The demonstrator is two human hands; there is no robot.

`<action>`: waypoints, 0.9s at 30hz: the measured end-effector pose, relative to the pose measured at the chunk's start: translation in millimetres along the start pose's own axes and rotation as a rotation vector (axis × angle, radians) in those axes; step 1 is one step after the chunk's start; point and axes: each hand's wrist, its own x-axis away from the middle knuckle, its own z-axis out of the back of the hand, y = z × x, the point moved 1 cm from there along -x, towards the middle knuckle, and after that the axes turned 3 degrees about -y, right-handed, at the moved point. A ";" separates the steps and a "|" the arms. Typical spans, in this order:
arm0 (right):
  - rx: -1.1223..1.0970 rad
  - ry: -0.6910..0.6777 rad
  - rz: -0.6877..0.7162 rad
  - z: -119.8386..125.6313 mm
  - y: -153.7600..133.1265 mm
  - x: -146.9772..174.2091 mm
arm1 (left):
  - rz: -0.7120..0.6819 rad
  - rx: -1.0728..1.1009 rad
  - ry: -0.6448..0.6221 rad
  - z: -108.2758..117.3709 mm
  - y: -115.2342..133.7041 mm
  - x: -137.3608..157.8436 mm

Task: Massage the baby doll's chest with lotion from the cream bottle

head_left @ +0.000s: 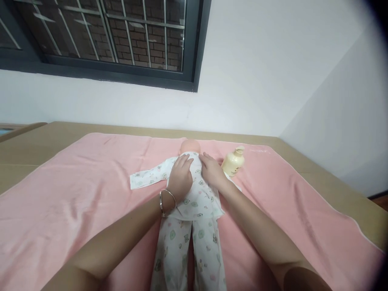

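Observation:
A baby doll (190, 146) lies stretched out, its head away from me, dressed in a white printed top (202, 200) and matching trousers (176, 246). Whether it faces up or down I cannot tell. My left hand (181, 176), with a bracelet (162, 202) at the wrist, rests flat on the left side of the top near the shoulder. On the other shoulder lies my right hand (211, 170), fingers stretched towards the neck. Neither hand grips anything. One sleeve (147, 178) spreads out to the left; the other is mostly hidden behind my right forearm.
Just right of the doll, a pale yellow pump bottle (234, 163) stands tilted on the pink blanket (115, 173). Under the blanket is a tan surface (69, 129) that meets a white wall (242, 81). A barred window (136, 36) is above.

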 end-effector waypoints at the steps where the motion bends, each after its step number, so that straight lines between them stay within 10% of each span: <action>1: 0.020 0.011 0.029 -1.5 -4.9 4.0 | 0.000 -0.008 0.005 2.6 1.3 -1.3; 6: 0.029 -0.028 0.159 -15.2 -18.3 15.1 | 0.085 0.012 -0.033 9.0 -7.1 -7.8; 17: 0.158 0.030 -0.085 -9.7 20.7 -5.8 | 0.350 -0.034 -0.178 8.7 -31.6 -11.8; 27: 0.116 -0.104 0.141 -10.5 -31.4 26.5 | 0.128 0.003 -0.278 25.0 -5.1 -17.1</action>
